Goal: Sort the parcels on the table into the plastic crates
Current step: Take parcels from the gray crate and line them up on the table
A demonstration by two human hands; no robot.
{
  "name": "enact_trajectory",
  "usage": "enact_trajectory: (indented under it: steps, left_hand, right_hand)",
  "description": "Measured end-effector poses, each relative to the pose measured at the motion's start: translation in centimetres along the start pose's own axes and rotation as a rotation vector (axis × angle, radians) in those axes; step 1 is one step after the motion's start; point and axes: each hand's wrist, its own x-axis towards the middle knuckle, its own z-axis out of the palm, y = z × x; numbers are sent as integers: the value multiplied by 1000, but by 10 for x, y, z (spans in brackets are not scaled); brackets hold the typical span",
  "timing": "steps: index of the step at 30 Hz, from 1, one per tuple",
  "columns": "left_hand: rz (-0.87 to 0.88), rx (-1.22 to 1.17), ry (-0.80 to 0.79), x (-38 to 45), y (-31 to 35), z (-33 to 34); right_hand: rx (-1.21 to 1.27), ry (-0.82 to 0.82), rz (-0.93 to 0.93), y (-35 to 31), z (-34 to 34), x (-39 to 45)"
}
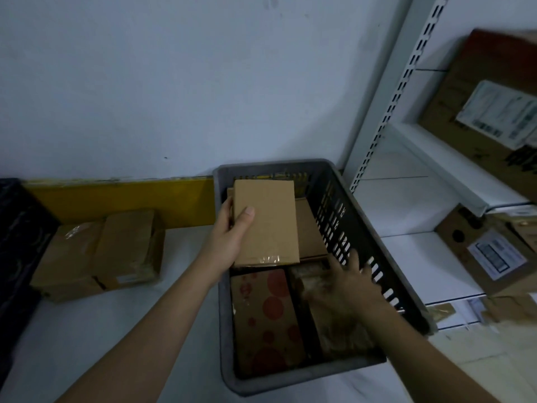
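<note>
Parcel held over grey crate

Plain cardboard parcel (pixel 266 222) above the grey crate (pixel 334 181), left hand (pixel 229 234) clasping its left edge, thumb on top. Beneath: red-spotted box (pixel 267 318) and taped brown parcel (pixel 313 274). Right hand (pixel 345 286) blurred inside the crate, fingers spread, over the taped parcel; contact unclear. Two wrapped parcels (pixel 101 251) on white table (pixel 116 330) to the left

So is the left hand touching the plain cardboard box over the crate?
Touching. The head view shows the left hand gripping the plain cardboard box at its left edge, thumb pressed on top, above the grey crate.
</note>
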Motion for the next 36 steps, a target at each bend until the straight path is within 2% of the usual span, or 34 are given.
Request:
enact_trajectory:
  steps: [3,7,10,15,18,23,28,36]
  left_hand:
    - [7,-13,49,0,0,5]
    - [-40,-64,135,-3,2,3]
    - [-56,-81,195,-6,6,-2]
    - [-54,-62,327,-9,18,-26]
    - [-51,-61,427,-14,27,-53]
    - [-42,-67,549,-29,32,-118]
    - [-40,10,665,-61,3,-213]
    - [-250,1,628,-109,-71,-332]
  right_hand:
    - [-44,-111,65,-4,27,-6]
    - [-55,-110,30,-3,25,-3]
    - [-34,36,-44,-5,-3,-12]
    - [210,367,-203,-22,-73,-13]
    - [311,453,-301,-44,-107,-14]
    - [358,570,-420,-114,-125,-29]
    - [397,564,-499,-214,-115,-46]
    - [270,463,-432,-356,-39,-18]
